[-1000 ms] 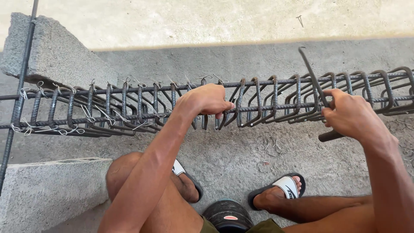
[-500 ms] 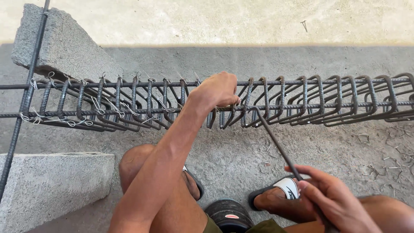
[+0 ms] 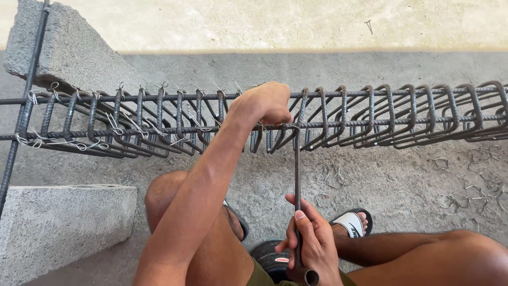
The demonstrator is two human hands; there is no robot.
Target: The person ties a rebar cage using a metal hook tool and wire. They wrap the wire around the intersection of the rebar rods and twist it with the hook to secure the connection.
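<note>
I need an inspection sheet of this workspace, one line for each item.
Surface: rough concrete floor.
Job's things: rebar cage lies across, with wire ties on its left part; hooked tool reaches up to a bar.
Clutter: wire scraps on the floor at right.
Grippers: left hand grips the cage; right hand grips the tool.
Cables: nothing seen.
Surroundings: two concrete blocks, a nail, sandals on the feet.

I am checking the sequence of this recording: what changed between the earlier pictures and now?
The right hand drew the hooked metal tool off the rebar cage, down toward the body, then swung its tip up to the bar beside the left hand. The left hand stayed gripping the cage; cage and concrete blocks did not move.
</note>
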